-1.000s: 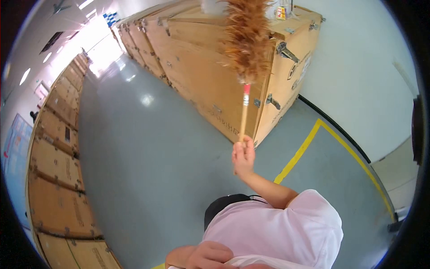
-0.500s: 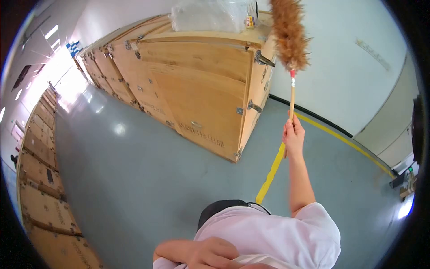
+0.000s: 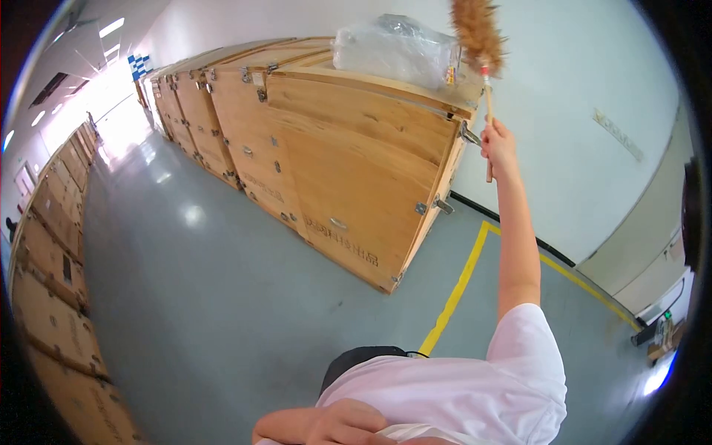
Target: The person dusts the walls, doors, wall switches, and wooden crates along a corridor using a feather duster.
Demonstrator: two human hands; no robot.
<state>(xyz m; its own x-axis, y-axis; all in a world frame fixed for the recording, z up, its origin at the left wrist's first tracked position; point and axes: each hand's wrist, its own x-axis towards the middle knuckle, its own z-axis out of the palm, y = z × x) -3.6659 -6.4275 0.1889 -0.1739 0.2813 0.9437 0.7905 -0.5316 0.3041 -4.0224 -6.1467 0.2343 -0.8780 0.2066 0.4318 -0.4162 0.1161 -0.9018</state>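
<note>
My right hand (image 3: 500,148) is wrapped round the thin wooden handle of a feather duster (image 3: 476,37), raised with its brown plumes upward. The plumes stand by the near right corner of a large wooden crate (image 3: 356,170), in front of the white wall; whether they touch the crate is unclear. Below my fist sticks out the handle's lower end. My left hand (image 3: 347,424) rests bent against the chest of my white shirt (image 3: 445,393), its fingers curled and partly cut off by the bottom edge. What it holds, if anything, is hidden.
Clear plastic wrapping (image 3: 393,55) lies on the crate top. Metal latches (image 3: 443,205) jut from the crate's side. More crates (image 3: 55,297) line the left side of the grey floor (image 3: 193,297). Yellow tape (image 3: 456,293) marks the floor at right, near the wall (image 3: 564,133).
My right arm has stretched farther forward, carrying the duster up toward the crate's top corner. The view has shifted, so the crate appears lower and farther right. My left hand stays at my chest.
</note>
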